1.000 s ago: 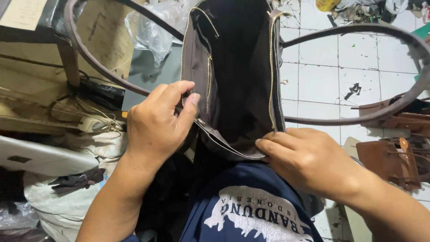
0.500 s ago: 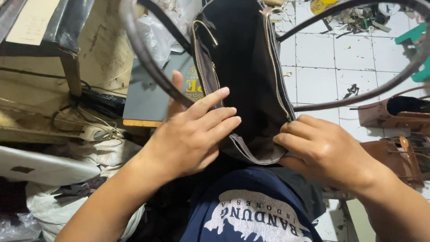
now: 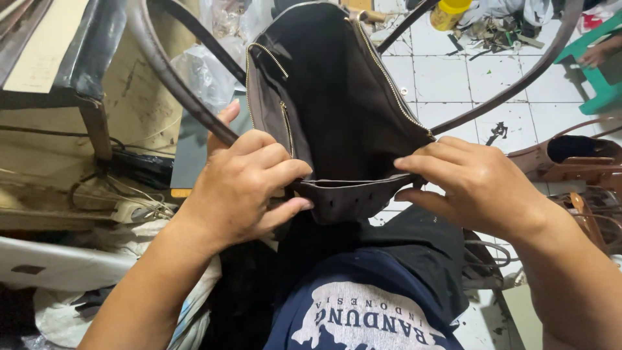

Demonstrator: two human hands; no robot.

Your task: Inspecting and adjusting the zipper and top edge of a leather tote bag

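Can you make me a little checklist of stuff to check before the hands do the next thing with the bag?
1. Left hand gripping the near edge of the dark bag: ok.
2. Right hand gripping that same edge: ok.
3. Bag mouth held open, black lining showing: ok.
4. Inner zip pocket shut: ok, it looks closed.
5. Long straps clear of the opening: ok, they loop out to the sides.
6. Anything lying inside the bag: cannot tell, too dark.

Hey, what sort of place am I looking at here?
Probably a small bag-making workshop. Both hands hold open a dark brown handbag with a zip and long straps, more tan leather bags lie on the white tiled floor, and offcuts are scattered near a yellow container.
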